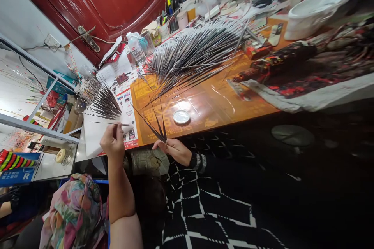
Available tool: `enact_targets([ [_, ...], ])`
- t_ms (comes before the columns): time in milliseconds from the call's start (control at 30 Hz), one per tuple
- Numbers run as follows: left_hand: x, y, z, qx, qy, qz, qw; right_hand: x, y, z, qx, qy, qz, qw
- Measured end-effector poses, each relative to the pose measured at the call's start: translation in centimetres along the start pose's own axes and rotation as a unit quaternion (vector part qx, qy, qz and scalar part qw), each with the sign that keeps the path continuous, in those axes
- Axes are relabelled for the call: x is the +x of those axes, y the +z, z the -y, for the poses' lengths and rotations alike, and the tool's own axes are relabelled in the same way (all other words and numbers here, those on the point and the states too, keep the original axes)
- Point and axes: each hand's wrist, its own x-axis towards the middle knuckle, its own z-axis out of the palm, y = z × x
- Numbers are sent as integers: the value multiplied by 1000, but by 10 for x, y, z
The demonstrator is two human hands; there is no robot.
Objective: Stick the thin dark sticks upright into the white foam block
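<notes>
My left hand (113,140) is raised over the left end of the table, its fingertips pinched on one thin float (102,122) that lies nearly level. In my right hand (177,151), at the table's front edge, are a few dark, slender fishing floats (160,128), spread like a fan with their fine tips pointing up and away. Just beyond my left hand, a bundle of similar floats (106,101) rests on a white block (92,140). A much larger pile of floats (193,54) stretches across the back of the table.
A small round white lid (181,116) lies on the orange tabletop (204,105). Behind stand a plastic bottle (136,48) and pots of pens and brushes. At right are a white bowl (315,15) and a paint-stained cloth (292,99). A metal frame (37,126) borders the left.
</notes>
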Motion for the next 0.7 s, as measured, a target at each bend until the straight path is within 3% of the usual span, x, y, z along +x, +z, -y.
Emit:
enact_targets([
  [133,18,9,19,93,63,-56,992,1,-1,0,5,-4,-7,1000],
  [467,37,40,38,130,85,-54,986,1,-4,-1,0,-10,-11,1000],
  [700,39,59,49,160,81,-18,984,1,-6,-5,9,-17,-1,1000],
])
